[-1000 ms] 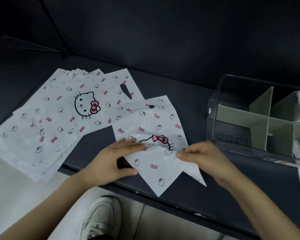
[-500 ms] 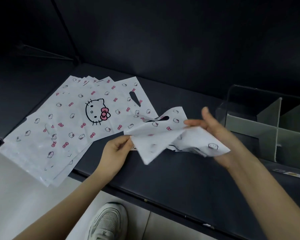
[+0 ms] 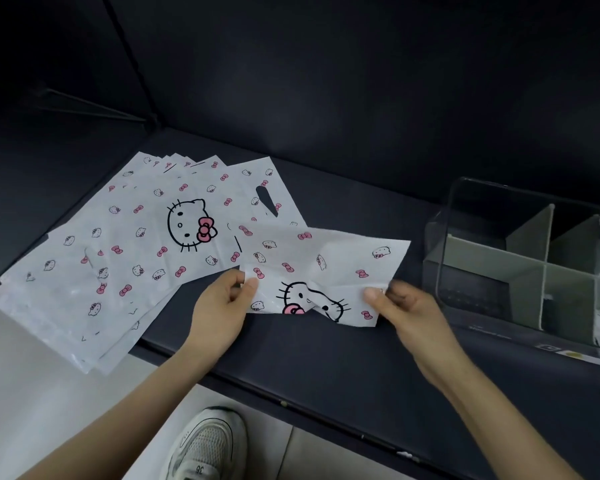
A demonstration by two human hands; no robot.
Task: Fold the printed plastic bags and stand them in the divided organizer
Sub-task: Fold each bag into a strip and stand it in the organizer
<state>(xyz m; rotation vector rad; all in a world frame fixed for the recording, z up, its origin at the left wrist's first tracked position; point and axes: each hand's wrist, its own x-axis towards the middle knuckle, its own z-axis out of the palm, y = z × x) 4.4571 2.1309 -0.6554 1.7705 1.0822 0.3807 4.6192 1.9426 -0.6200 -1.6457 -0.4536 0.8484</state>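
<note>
While the organizer (image 3: 478, 258) is cut off at 3 o'clock, left hand (image 3: 219, 306) and right hand (image 3: 413, 317) each pinch the crumpled bag (image 3: 326, 265); bare tabletop (image 3: 326, 358) lies at 6 o'clock.

two hands (image 3: 219, 308) (image 3: 411, 315), one organizer (image 3: 484, 252), one shoe (image 3: 205, 445)

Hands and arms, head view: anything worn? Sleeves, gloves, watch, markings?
Left hand and right hand are bare: no gloves, rings or watch showing. Both forearms are bare to the frame edge, with no sleeves in view. The only clothing visible is a white mesh sneaker with grey trim, marked 36 on the tongue.
</note>
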